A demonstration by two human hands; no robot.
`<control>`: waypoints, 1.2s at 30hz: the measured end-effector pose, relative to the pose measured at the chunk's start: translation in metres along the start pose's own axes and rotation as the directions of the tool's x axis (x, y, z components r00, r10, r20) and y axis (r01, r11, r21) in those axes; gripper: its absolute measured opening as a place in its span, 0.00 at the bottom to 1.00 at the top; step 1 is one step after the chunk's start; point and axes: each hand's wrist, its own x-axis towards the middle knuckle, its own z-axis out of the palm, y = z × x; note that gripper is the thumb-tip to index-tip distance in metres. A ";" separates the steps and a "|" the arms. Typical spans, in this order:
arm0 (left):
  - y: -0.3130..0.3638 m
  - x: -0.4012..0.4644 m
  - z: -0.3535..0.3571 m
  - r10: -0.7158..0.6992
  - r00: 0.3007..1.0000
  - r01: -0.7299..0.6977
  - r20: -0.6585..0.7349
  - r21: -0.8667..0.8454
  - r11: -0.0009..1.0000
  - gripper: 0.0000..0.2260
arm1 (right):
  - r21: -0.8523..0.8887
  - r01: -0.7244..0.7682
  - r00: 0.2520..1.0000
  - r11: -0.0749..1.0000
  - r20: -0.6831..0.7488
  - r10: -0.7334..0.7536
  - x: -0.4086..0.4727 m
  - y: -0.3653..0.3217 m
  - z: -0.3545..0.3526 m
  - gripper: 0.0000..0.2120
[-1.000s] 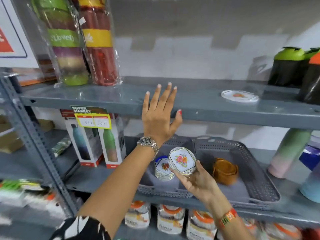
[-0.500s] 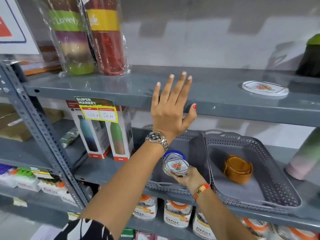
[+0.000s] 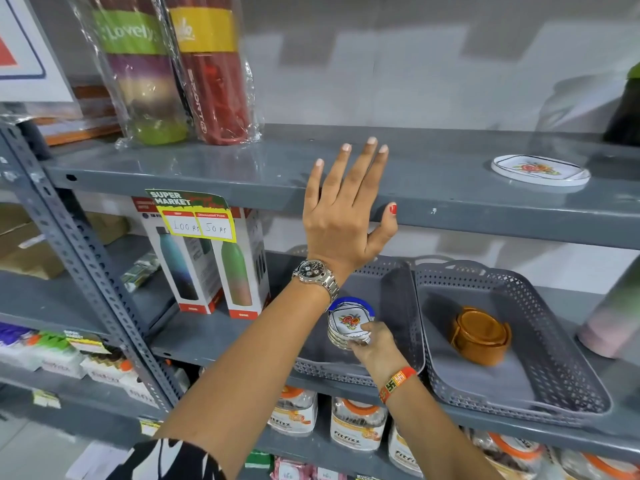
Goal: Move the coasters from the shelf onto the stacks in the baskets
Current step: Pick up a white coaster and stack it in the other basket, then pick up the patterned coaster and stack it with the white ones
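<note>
A white floral coaster (image 3: 348, 322) lies on top of a stack of white coasters (image 3: 341, 339) in the left grey basket (image 3: 398, 292). My right hand (image 3: 375, 342) rests its fingers on that top coaster. My left hand (image 3: 346, 209) is raised with fingers spread against the front edge of the upper shelf (image 3: 485, 216), holding nothing. Another white floral coaster (image 3: 540, 169) lies on the upper shelf to the right. The right grey basket (image 3: 540, 306) holds a stack of brown coasters (image 3: 481, 336).
Wrapped bottles (image 3: 173, 71) stand at the upper shelf's left. Boxed bottles (image 3: 214, 265) with a yellow price tag (image 3: 197, 216) stand left of the baskets. A pastel bottle (image 3: 613, 313) lies at the right. Packets (image 3: 356, 424) fill the shelf below.
My right hand has lowered the floral coaster from in front of the basket onto the white stack. The view has shifted closer and to the left; my left hand stays at the shelf edge.
</note>
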 end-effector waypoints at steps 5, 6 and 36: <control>-0.001 0.000 0.000 -0.002 1.000 0.002 0.000 0.004 1.000 0.25 | 0.022 -0.014 1.000 1.000 -0.028 0.014 0.000 0.000 0.006 0.10; -0.001 0.000 0.000 -0.001 1.000 0.001 -0.001 0.008 1.000 0.25 | 0.033 -0.012 0.999 0.999 -0.037 0.014 0.001 0.000 0.007 0.10; 0.000 -0.001 -0.008 -0.022 0.999 0.024 0.048 -0.038 0.999 0.23 | -0.879 0.346 0.235 -0.328 0.420 -0.876 -0.223 -0.237 0.012 0.20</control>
